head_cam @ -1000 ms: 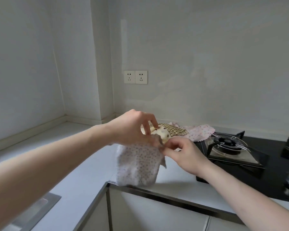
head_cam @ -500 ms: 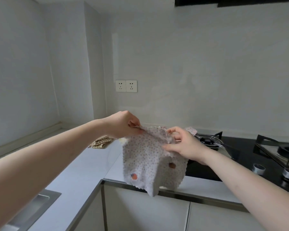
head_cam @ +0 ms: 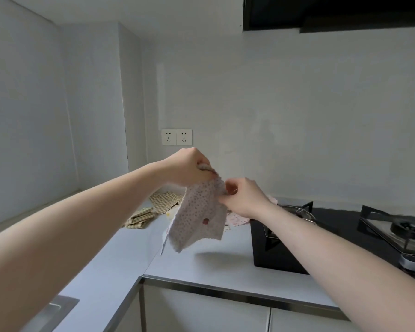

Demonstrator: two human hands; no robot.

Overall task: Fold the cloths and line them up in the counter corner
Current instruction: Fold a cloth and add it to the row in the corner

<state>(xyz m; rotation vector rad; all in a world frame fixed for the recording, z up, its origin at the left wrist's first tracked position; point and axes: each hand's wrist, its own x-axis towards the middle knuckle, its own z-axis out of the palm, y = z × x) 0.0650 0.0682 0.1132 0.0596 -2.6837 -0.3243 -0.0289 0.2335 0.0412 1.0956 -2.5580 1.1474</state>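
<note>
holding the dotted cloth [head_cam: 198, 218] up in the air above the surface [head_cam: 216, 264], both hands grasp its top edge: the left hand [head_cam: 189, 170] has a bunched corner clenched in its fist, the right hand [head_cam: 243, 197] pinches the edge just beside it. the cloth hangs loose and unfolded, its long axis running down and slightly leftward, the free lower corner pointing at the surface below without touching it. the task looks to be at an early stage. a checked cloth [head_cam: 139, 218] lies crumpled near the corner, a second checked cloth [head_cam: 165, 198] lies behind it, more or less spread out, and a pale pink cloth [head_cam: 237, 220] lies beside the hob [head_cam: 345, 236], partly hidden by the right hand; it seems unfolded too, though little of it shows. nothing is lined up yet, so every cloth is left to fold and place.
</note>
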